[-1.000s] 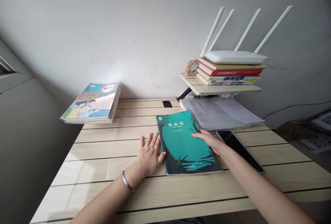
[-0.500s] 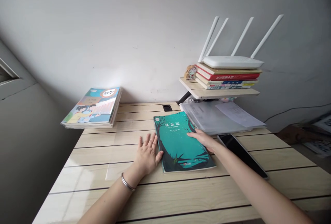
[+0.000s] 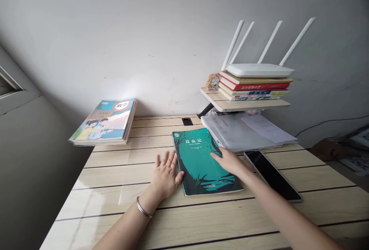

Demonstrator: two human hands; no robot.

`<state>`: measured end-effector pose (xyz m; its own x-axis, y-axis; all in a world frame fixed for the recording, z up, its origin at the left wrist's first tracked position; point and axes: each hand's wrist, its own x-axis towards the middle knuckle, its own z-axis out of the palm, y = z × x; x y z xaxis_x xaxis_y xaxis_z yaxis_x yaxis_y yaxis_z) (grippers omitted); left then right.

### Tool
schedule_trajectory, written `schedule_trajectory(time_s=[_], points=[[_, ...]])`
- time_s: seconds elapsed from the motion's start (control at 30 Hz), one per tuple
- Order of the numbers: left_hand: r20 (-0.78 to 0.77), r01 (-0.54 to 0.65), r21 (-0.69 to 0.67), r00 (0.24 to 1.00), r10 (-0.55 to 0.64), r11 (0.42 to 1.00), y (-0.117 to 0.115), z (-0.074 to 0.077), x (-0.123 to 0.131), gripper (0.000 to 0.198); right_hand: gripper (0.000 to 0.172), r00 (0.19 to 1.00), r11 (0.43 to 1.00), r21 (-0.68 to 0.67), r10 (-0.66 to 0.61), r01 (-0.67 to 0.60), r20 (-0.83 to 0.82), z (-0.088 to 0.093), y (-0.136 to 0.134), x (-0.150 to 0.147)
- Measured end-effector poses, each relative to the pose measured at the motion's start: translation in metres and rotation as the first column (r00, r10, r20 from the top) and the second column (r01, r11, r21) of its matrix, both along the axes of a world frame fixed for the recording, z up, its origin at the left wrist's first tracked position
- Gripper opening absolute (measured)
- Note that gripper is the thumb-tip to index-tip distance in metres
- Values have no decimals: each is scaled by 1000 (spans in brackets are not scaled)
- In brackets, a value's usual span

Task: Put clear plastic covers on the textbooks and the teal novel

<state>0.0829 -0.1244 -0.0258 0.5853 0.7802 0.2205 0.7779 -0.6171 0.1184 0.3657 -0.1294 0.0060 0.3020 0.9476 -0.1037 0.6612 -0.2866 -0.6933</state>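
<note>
Teal paperback book (image 3: 198, 169) sits unmoved under the right hand (image 3: 227, 161), left hand (image 3: 165, 175) beside it.

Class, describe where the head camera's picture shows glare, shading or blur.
In the head view, glare whitens the desk at near left, the wall darkens toward the top corners, and the book stays sharp.
</note>
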Motion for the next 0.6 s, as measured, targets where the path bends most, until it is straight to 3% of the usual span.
schedule_trajectory(time_s=[0.07, 0.17, 0.3, 0.43, 0.6], points=[[-1, -3, 7, 1000, 3, 1000, 0, -1, 0, 64, 32, 987, 999, 19, -49, 47, 155, -3, -7, -2], [-13, -10, -14, 1000, 10, 1000, -2, 0, -1, 64, 32, 978, 996, 56, -83, 74, 191, -8, -13, -3], [-15, -10, -20, 1000, 10, 1000, -5, 0, -2, 64, 29, 995, 993, 59, -102, 101, 13, -14, -7, -2], [-19, -17, -34, 1000, 16, 999, -6, 0, -6, 65, 20, 968, 997, -36, -82, 75, -239, -8, 1, 0], [-27, -14, -36, 1000, 13, 999, -6, -2, -11, 65, 28, 940, 980, -169, -151, 103, -305, 6, -3, 5]])
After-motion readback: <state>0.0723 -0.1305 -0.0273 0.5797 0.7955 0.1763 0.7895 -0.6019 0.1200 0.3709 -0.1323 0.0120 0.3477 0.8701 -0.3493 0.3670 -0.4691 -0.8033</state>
